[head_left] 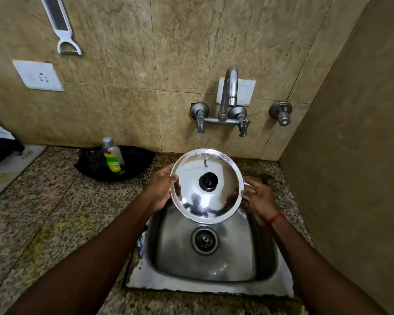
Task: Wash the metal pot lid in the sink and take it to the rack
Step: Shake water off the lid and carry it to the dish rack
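I hold the metal pot lid (206, 201) above the back half of the sink (212, 258), below the tap (229, 92), knob (208, 181) side facing me. My left hand (160, 189) clasps the left rim, thumb curled over the edge. My right hand (259, 198) pinches the right rim, fingers closed on it. A soap bottle (113, 155) lies in a black dish (132, 163) on the counter (55, 212), left of the sink.
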